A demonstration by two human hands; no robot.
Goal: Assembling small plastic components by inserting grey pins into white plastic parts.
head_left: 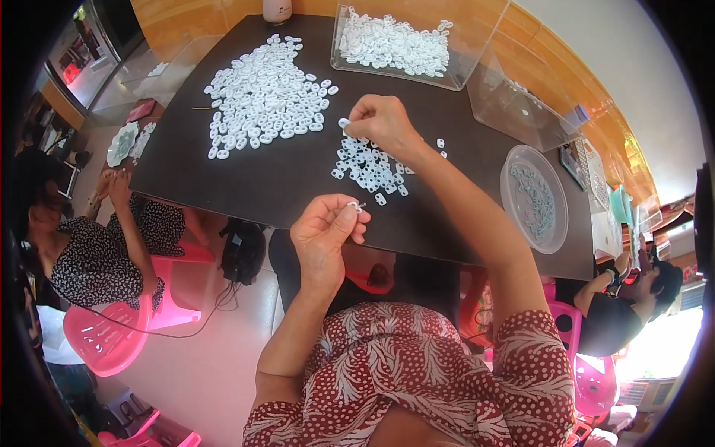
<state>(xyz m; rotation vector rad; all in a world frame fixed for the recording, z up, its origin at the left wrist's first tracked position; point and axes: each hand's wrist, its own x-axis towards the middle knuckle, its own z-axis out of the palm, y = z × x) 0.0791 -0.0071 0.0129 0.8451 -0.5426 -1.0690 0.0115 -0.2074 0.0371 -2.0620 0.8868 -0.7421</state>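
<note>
The person's left hand [325, 232] is raised just off the near edge of the dark table [246, 179], fingers curled in and thumb pressed to forefinger, pinching a small white ring [354, 206] with a thin pin-like bit poking out toward 3 o'clock. The right hand [381, 123] reaches farther over the table, at 1 o'clock from the left hand; its fingertips are closed on another white ring [343, 123], held just above the small pile of white rings [369, 165] that lies directly beneath and toward 6 o'clock of that hand. The two hands are well apart, with the small pile between them.

At 11 o'clock from the small pile, a much larger heap of white rings [264, 97] is spread across the table. At 12 o'clock, a clear plastic box [462, 71] holds more of the same rings. A round clear container [533, 197] with pale greenish pieces inside sits at 3 o'clock, near the table's right edge.

Another person in a black-and-white dotted dress [93, 257] sits on a pink plastic chair [104, 339] at 9 o'clock, and a further person in a dark shirt [611, 320] sits at 4 o'clock
</note>
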